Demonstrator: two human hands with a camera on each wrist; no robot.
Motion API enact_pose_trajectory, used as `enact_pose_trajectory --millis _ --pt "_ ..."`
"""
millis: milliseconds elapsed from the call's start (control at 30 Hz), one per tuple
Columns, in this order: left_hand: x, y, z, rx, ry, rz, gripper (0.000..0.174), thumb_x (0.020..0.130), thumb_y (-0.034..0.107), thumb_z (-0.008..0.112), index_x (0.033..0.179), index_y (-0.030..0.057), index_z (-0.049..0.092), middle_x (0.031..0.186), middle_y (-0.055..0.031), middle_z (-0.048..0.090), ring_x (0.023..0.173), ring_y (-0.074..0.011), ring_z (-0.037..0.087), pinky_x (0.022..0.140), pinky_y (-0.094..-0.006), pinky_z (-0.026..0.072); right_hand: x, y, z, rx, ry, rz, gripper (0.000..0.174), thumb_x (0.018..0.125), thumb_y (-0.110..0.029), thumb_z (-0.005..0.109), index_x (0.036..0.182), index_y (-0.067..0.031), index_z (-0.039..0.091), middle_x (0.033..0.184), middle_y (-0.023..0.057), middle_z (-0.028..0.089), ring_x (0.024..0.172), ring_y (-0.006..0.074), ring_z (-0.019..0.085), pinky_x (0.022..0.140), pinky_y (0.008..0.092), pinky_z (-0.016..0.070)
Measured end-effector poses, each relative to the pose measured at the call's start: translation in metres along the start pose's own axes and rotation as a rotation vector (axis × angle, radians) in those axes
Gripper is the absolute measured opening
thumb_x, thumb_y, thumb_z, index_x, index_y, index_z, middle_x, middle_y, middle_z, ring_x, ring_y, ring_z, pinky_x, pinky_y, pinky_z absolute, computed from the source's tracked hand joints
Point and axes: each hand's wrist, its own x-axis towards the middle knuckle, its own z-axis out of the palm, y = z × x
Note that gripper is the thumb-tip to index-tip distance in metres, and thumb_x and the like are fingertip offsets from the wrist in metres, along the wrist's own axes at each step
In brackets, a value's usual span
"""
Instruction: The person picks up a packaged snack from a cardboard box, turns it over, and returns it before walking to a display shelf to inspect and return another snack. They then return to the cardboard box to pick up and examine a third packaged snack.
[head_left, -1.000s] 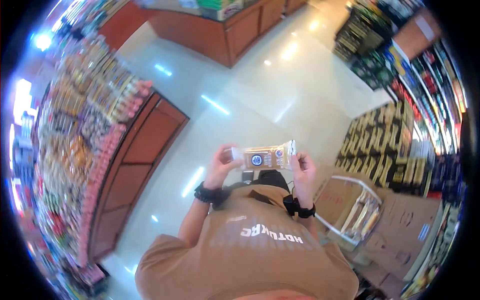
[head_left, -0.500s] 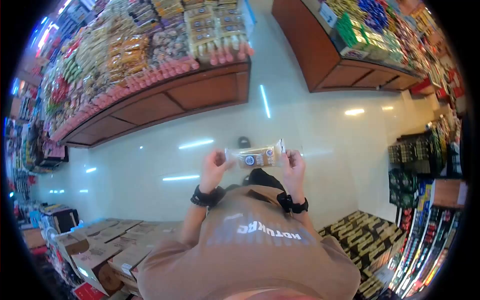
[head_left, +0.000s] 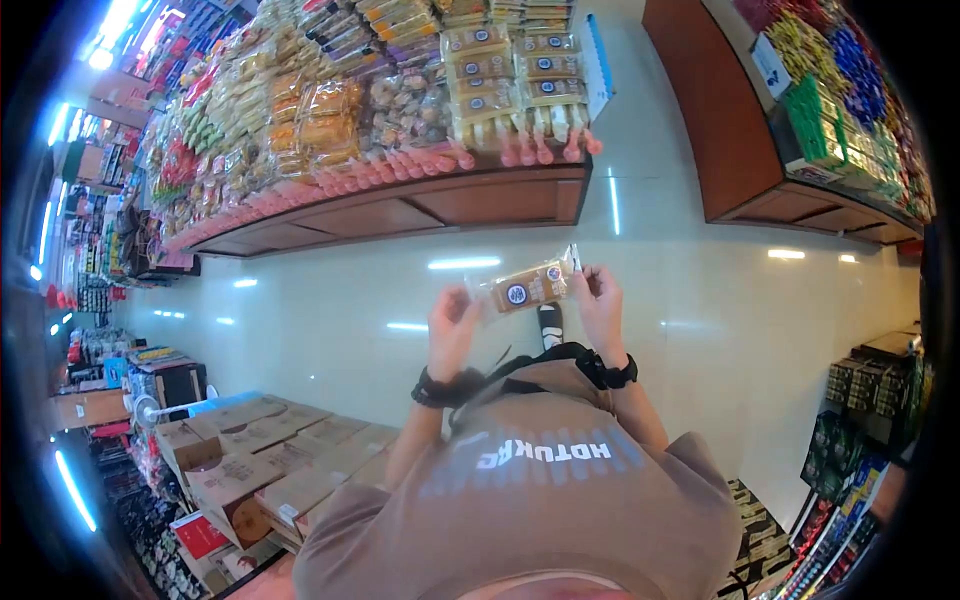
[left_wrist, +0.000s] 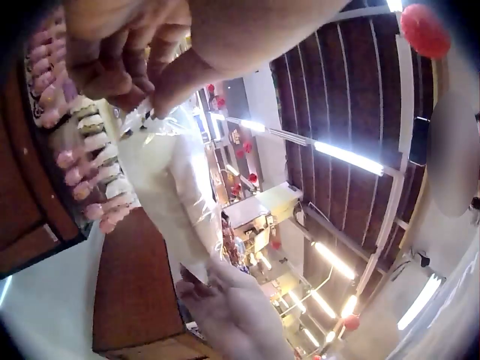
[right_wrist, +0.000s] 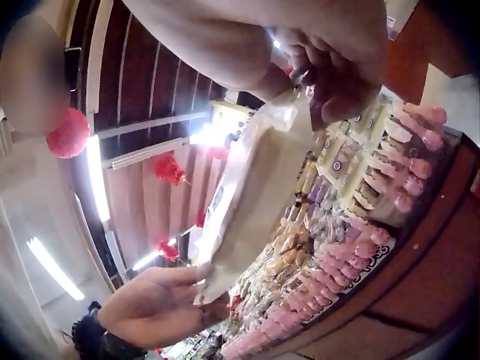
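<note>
A clear plastic food packet (head_left: 528, 288) with a brown label and a round blue logo is held out in front of the body, its right end slightly higher. My left hand (head_left: 453, 332) pinches its left end between thumb and fingers. At the opposite end, my right hand (head_left: 600, 312) pinches the crimped edge. In the right wrist view the pale back of the packet (right_wrist: 262, 187) stretches between both hands. The left wrist view shows the left hand's curled fingers (left_wrist: 124, 64) at the wrapper's end.
Ahead is a wooden display counter (head_left: 400, 212) piled with bagged goods, including similar brown-labelled packets (head_left: 478, 68). Pink scalloped trim lines its front. Another counter (head_left: 730, 140) stands at right, across an aisle of shiny floor (head_left: 640, 275). Cardboard boxes (head_left: 270, 460) are stacked behind, at lower left.
The body has turned, bringing the goods counter from the left side round to the front. Both hands keep hold of the packet, which now tilts up more at its right end.
</note>
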Motion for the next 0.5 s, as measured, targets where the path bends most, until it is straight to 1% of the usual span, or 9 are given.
enact_pose_trajectory --millis 100,167,233,300,333,367,400,467,500 --pt "0.021 -0.001 -0.004 -0.015 0.042 -0.054 0.020 0.097 0.008 0.069 0.115 0.0011 0.063 0.101 -0.0031 0.067 0.094 -0.0101 0.062 0.081 -0.0267 0.0518 0.027 -0.005 0.011 -0.201 -0.060 0.023 0.021 0.100 -0.015 0.066 0.090 0.0012 0.058 0.074 0.0014 0.056 0.070 0.0092 0.051 0.063 0.0278 0.0458" --pt "0.034 -0.008 -0.006 0.036 0.108 -0.026 0.021 0.097 0.010 0.068 0.117 0.0015 0.064 0.099 -0.0028 0.067 0.091 -0.0093 0.062 0.079 -0.0266 0.0517 0.045 0.007 0.016 -0.328 -0.143 -0.047 0.023 0.100 -0.017 0.066 0.089 0.0018 0.058 0.072 0.0039 0.057 0.068 0.0099 0.051 0.060 0.0296 0.0449" --pt "0.050 -0.014 -0.006 0.050 0.159 -0.022 0.023 0.098 0.012 0.068 0.118 0.0018 0.065 0.097 -0.0024 0.068 0.087 -0.0087 0.061 0.076 -0.0267 0.0517 0.061 0.003 0.024 -0.248 -0.206 0.081 0.022 0.101 -0.017 0.064 0.087 -0.0026 0.056 0.075 -0.0015 0.055 0.068 0.0067 0.048 0.059 0.0258 0.0421" --pt "0.069 -0.019 -0.006 0.044 0.175 -0.042 0.024 0.098 0.013 0.068 0.119 0.0022 0.065 0.093 -0.0019 0.068 0.083 -0.0088 0.061 0.074 -0.0274 0.0518 0.084 0.041 0.022 -0.305 -0.284 0.088 0.023 0.102 -0.017 0.063 0.085 -0.0031 0.054 0.075 -0.0010 0.055 0.065 0.0063 0.048 0.057 0.0254 0.0414" --pt "0.079 -0.020 -0.006 0.051 0.180 -0.049 0.024 0.098 0.012 0.068 0.119 0.0023 0.065 0.091 -0.0016 0.068 0.081 -0.0092 0.061 0.074 -0.0278 0.0519 0.092 0.038 0.030 -0.249 -0.291 0.113 0.023 0.102 -0.017 0.063 0.086 -0.0030 0.054 0.075 -0.0007 0.055 0.065 0.0060 0.049 0.057 0.0252 0.0416" --pt "0.092 -0.023 -0.007 0.085 0.182 -0.064 0.022 0.098 0.012 0.068 0.118 0.0029 0.066 0.092 -0.0016 0.068 0.083 -0.0097 0.062 0.074 -0.0276 0.0515 0.100 0.034 0.032 -0.199 -0.292 0.145 0.023 0.103 -0.016 0.062 0.086 -0.0029 0.055 0.075 -0.0004 0.055 0.065 0.0056 0.049 0.057 0.0249 0.0419" --pt "0.106 -0.024 -0.009 0.056 0.184 -0.036 0.022 0.097 0.012 0.068 0.117 0.0030 0.066 0.093 -0.0016 0.068 0.083 -0.0095 0.062 0.075 -0.0275 0.0513 0.112 0.026 0.037 -0.152 -0.286 0.180 0.022 0.103 -0.016 0.062 0.086 -0.0028 0.055 0.076 -0.0002 0.055 0.065 0.0052 0.050 0.057 0.0246 0.0421" --pt "0.130 -0.028 -0.009 -0.003 0.171 0.002 0.021 0.097 0.011 0.068 0.117 0.0032 0.066 0.095 -0.0016 0.068 0.085 -0.0090 0.062 0.075 -0.0271 0.0509 0.138 0.016 0.050 -0.183 -0.276 0.169 0.021 0.103 -0.016 0.062 0.088 -0.0022 0.056 0.077 0.0001 0.057 0.066 0.0052 0.051 0.058 0.0253 0.0433" --pt "0.143 -0.029 -0.010 -0.001 0.183 0.016 0.021 0.098 0.014 0.068 0.116 0.0034 0.066 0.098 -0.0020 0.068 0.088 -0.0104 0.062 0.077 -0.0282 0.0508 0.146 0.013 0.055 -0.207 -0.262 0.173 0.020 0.103 -0.015 0.062 0.089 -0.0020 0.057 0.078 0.0002 0.058 0.067 0.0052 0.052 0.058 0.0256 0.0439"
